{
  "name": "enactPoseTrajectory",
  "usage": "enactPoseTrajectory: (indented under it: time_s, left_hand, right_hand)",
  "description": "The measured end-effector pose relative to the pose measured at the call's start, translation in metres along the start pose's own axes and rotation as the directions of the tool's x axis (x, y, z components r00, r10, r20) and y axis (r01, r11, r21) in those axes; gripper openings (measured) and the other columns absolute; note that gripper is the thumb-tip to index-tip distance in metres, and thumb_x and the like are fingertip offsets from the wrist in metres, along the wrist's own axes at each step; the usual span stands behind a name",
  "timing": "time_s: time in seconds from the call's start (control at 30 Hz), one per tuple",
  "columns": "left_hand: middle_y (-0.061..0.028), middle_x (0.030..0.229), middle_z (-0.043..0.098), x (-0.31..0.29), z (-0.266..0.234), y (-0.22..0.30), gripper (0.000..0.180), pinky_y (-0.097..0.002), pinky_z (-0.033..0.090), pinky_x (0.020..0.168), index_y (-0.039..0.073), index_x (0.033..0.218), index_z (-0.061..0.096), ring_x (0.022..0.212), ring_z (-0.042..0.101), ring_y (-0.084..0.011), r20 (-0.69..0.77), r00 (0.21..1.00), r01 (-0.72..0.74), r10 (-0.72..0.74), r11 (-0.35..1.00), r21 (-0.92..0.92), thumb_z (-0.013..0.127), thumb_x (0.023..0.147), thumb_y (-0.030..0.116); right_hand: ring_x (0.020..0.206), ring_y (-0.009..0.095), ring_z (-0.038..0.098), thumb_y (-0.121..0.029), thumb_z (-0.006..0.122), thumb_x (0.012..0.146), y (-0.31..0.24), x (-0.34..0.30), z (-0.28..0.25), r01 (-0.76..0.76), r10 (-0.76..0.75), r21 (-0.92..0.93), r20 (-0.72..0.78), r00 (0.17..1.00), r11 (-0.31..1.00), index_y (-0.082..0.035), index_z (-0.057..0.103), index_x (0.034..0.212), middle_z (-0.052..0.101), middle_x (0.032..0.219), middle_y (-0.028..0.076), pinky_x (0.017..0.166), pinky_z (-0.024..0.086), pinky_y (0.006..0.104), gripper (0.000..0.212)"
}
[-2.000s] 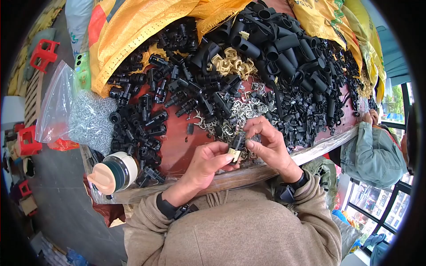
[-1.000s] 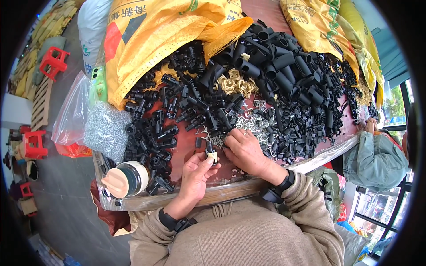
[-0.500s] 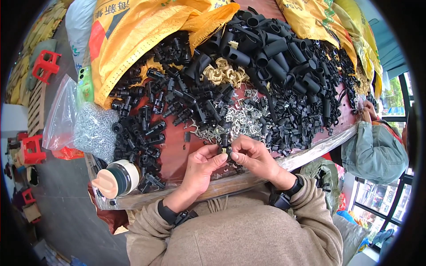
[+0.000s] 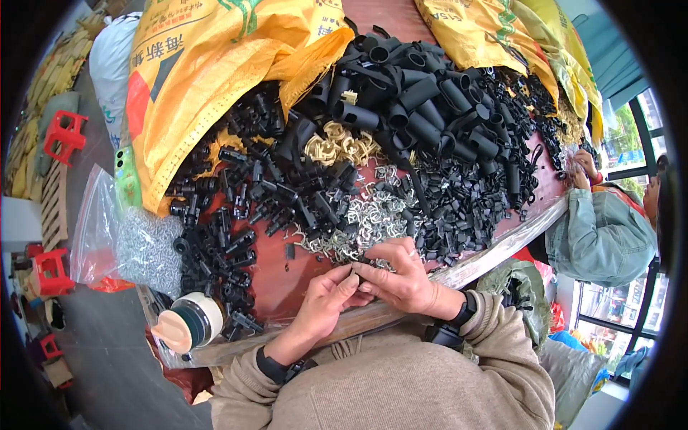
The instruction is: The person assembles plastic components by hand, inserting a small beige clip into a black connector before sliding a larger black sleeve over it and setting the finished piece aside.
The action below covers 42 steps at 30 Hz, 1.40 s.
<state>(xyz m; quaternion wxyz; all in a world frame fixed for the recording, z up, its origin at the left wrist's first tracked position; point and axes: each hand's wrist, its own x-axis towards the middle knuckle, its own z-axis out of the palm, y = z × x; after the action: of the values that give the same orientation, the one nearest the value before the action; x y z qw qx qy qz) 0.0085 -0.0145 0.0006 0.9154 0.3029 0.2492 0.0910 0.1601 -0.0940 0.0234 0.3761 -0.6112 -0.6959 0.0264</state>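
My left hand (image 4: 324, 302) and my right hand (image 4: 405, 278) meet fingertip to fingertip above the table's near edge. Both are closed, pinching a small dark part (image 4: 352, 272) that the fingers almost wholly cover. Just beyond them lies a heap of small silver metal clips (image 4: 376, 215). Pale gold, curved pieces (image 4: 344, 145) sit behind that heap. Black plastic assemblies (image 4: 308, 186) spread to the left of the clips, and small flat black pieces (image 4: 459, 222) to the right. Farther back, short black tubes (image 4: 430, 107) are piled up.
Yellow woven sacks (image 4: 208, 79) stand along the table's far side. A clear bag of small silvery pieces (image 4: 149, 247) and a cup with a peach-coloured lid (image 4: 188, 322) are at the left. Another person (image 4: 598, 226) works at the right end.
Both hands have tilted and drawn closer together. The upright black part with a brass-coloured bit, visible between my fingers before, is now mostly covered. My view has shifted slightly.
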Motion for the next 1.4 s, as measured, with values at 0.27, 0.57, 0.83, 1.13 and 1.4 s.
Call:
enactPoseTrajectory:
  time_s: [0.27, 0.57, 0.83, 1.13, 1.4]
  left_hand:
    - [-0.0058, 0.078, 0.057, -0.001, -0.011, 0.002, 0.026, -0.0217, 0.047, 0.055, 0.0, 0.098, 0.053, 0.064, 0.056, -0.0115, 0.007, 1.0, 0.002, -0.002, 1.0, 0.021, 0.051, 0.085, 0.023]
    - [-0.0083, 0.082, 0.06, 0.003, -0.01, 0.0, 0.028, -0.0218, 0.048, 0.056, 0.001, 0.103, 0.048, 0.065, 0.058, -0.0129, -0.059, 0.998, -0.001, -0.001, 0.999, -0.046, 0.055, 0.082, 0.017]
    - [-0.012, 0.087, 0.06, 0.005, -0.014, -0.004, 0.029, -0.0216, 0.049, 0.057, 0.001, 0.104, 0.048, 0.067, 0.059, -0.014, -0.07, 0.997, -0.014, 0.01, 0.999, -0.049, 0.056, 0.081, 0.015]
    - [-0.009, 0.083, 0.059, -0.001, -0.02, -0.004, 0.031, -0.0198, 0.048, 0.055, 0.0, 0.107, 0.047, 0.066, 0.056, -0.0104, -0.141, 0.989, -0.046, 0.035, 0.996, -0.08, 0.056, 0.081, 0.015]
    - [-0.0034, 0.074, 0.055, 0.003, -0.012, 0.001, 0.028, -0.0173, 0.039, 0.046, -0.001, 0.104, 0.05, 0.057, 0.048, -0.0063, -0.122, 0.992, -0.035, 0.026, 0.997, -0.072, 0.056, 0.082, 0.015]
  right_hand:
    - [0.077, 0.027, 0.049, -0.01, 0.061, 0.068, 0.089, 0.045, -0.018, -0.262, 0.23, -0.454, -0.126, 0.965, 0.851, -0.003, 0.055, 0.089, 0.053, 0.088, 0.011, 0.067, 0.039, 0.0352, 0.023]
    - [0.08, 0.026, 0.049, -0.022, 0.064, 0.066, 0.118, 0.032, -0.021, -0.417, 0.425, -0.389, -0.072, 0.903, 0.821, -0.005, 0.051, 0.103, 0.052, 0.088, 0.01, 0.07, 0.036, 0.033, 0.043]
    - [0.08, 0.026, 0.049, -0.021, 0.062, 0.067, 0.097, 0.046, -0.015, -0.237, 0.21, -0.551, -0.113, 0.971, 0.8, -0.005, 0.049, 0.104, 0.054, 0.086, 0.01, 0.069, 0.037, 0.0337, 0.042]
    - [0.079, 0.029, 0.05, -0.017, 0.06, 0.068, 0.104, 0.034, -0.024, -0.358, 0.355, -0.425, -0.091, 0.931, 0.831, -0.003, 0.049, 0.103, 0.054, 0.085, 0.011, 0.072, 0.036, 0.0333, 0.04]
    - [0.062, 0.009, 0.049, -0.02, 0.053, 0.071, 0.038, -0.003, -0.051, -0.652, 0.536, 0.473, 0.373, 0.757, 0.592, 0.003, 0.056, 0.088, 0.054, 0.07, 0.004, 0.054, 0.038, 0.0234, 0.029]
